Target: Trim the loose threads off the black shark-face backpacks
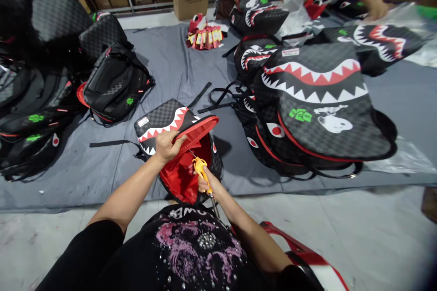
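The left hand [168, 146] pinches the raised flap [162, 122] of an open, red-lined backpack [179, 176] on the grey-covered worktop [112, 163]; the right hand [205, 182] is wrapped around a yellow air gun [200, 167], its thin nozzle [192, 153] pointing into the backpack

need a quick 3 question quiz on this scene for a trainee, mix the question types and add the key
1. Multiple choice: what does the right hand hold?
a) scissors
b) a yellow tool
c) a roll of tape

2. Short answer: which hand grips the flap of the open backpack?

3. True or false: the inside of that backpack is lined in blue.

Key
1. b
2. The left hand
3. False: the lining is red.
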Available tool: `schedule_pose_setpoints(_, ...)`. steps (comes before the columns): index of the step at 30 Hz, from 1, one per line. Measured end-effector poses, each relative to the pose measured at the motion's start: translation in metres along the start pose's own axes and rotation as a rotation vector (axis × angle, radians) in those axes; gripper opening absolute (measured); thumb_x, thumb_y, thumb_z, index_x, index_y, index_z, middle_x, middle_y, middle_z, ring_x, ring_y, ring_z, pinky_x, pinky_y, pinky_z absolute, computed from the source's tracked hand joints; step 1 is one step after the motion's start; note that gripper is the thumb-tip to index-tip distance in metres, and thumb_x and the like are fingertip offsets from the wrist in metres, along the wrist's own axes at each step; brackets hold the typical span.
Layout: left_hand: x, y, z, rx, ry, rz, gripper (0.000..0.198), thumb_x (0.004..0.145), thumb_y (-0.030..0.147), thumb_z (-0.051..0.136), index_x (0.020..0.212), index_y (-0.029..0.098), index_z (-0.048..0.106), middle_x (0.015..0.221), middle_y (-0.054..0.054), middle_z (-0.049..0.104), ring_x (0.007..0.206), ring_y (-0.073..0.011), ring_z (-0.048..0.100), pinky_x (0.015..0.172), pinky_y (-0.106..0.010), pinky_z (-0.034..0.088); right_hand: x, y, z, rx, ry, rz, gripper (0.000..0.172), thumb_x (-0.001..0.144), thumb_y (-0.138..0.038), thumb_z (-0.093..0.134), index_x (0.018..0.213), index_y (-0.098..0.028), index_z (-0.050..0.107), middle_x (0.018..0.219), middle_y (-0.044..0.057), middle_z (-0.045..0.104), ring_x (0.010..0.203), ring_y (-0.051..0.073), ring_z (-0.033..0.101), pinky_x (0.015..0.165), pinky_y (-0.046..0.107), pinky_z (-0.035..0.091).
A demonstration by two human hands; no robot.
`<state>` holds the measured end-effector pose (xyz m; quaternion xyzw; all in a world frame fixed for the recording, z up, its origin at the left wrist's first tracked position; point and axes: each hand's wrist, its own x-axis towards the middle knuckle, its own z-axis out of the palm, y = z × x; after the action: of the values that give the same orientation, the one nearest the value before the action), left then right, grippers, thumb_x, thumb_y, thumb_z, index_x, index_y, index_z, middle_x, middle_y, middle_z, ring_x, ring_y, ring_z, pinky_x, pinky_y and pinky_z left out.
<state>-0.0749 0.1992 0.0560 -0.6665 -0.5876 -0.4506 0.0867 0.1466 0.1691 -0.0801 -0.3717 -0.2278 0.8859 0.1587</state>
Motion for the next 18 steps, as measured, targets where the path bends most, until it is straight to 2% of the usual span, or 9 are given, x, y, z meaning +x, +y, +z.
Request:
schedule_pose_setpoints(4,0.0,-0.005,-0.001,0.027,-0.021,-0.025,0.05,0.095,0.055,0.043,0.063,0.018,0.056,0.049,0.002,0.044,0.046,-0.0104,0.042,0.051,-0.024,0.031,0.007,-0.005,0.005,0.013,0.008,0.075,0.055,0.088,-0.071,0.047,0.093,-0.017,0.057,0.042,-0.013,0.03,0.034,0.004,0.014,0.039,0.018,0.022)
schedule_pose_setpoints(9,-0.002,-0.008,-0.003,0.004,0.033,0.013,0.044,0.095,0.046,0.048,0.062,0.018,0.053,0.049,0.003,0.042,0.045,-0.0095,0.041,0.051,-0.023,0.03,0.01,-0.01,0.013,0.036,0.171,0.012,0.053,0.093,-0.068,0.039,0.086,-0.018,0.055,0.04,-0.013,0.025,0.033,0.005,0.016,0.037,0.019,0.025)
schedule_pose_setpoints(13,-0.003,-0.008,-0.005,0.011,0.046,0.039,0.043,0.095,0.045,0.049,0.061,0.018,0.052,0.048,0.004,0.041,0.044,-0.0095,0.04,0.05,-0.024,0.029,0.004,-0.011,0.015,-0.105,0.128,0.067,0.052,0.089,-0.067,0.048,0.088,-0.016,0.058,0.04,-0.011,0.031,0.032,0.006,0.021,0.035,0.02,0.03)
schedule_pose_setpoints(18,-0.004,-0.007,-0.007,0.012,0.054,0.096,0.039,0.095,0.042,0.052,0.066,0.017,0.057,0.049,0.003,0.047,0.045,-0.0095,0.044,0.051,-0.024,0.03,0.001,-0.014,0.021,-0.169,0.343,-0.009,0.045,0.095,-0.059,0.039,0.084,-0.018,0.054,0.04,-0.01,0.031,0.031,0.007,0.026,0.034,0.021,0.034)
